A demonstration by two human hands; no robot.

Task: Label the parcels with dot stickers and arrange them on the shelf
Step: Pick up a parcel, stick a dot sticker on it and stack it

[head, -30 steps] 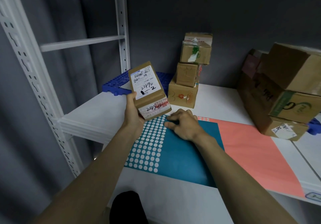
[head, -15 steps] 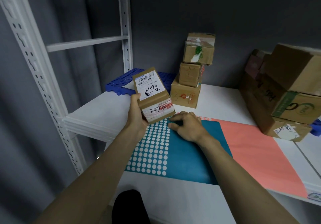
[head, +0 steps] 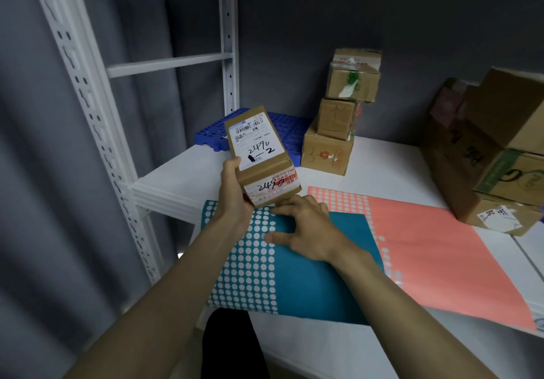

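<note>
Left hand (head: pixel 232 194) grips a parcel (head: pixel 262 155) above the shelf (head: pixel 176 178); right hand (head: pixel 306 231), fingers relaxed, rests on the blue sticker sheet (head: pixel 306 284) beside a pink sheet (head: pixel 435 249)

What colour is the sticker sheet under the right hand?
Teal sticker sheet, white dots along its left; head view.

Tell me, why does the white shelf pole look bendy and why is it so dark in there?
Head view: the wide lens curves the white shelf post near the left edge, and it looks a little smeared. Head view: light is dim, the grey wall behind dark, while the held parcel and the teal sticker sheet show clearly. No glare.
</note>
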